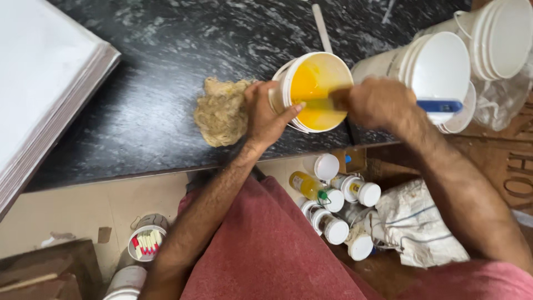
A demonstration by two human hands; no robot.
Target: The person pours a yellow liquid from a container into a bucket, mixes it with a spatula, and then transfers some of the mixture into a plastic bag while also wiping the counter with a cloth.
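Observation:
A white plastic bucket (290,75) with yellow liquid inside lies tilted toward me at the front edge of a dark marble counter (166,72). My left hand (266,111) grips the bucket's rim and side. Inside the bucket's mouth, my right hand (377,103) is closed on a yellow-coated tool (317,104); what kind of tool it is I cannot tell. A wad of tan fibrous material (221,113) rests on the counter just left of my left hand.
Stacked white buckets (444,66) stand at the right, one with a blue handle. A thick pile of white sheets (44,83) lies at the left. Below, on the floor, are several white-capped bottles (333,200), a cloth sack (413,222) and a can of small sticks (146,243).

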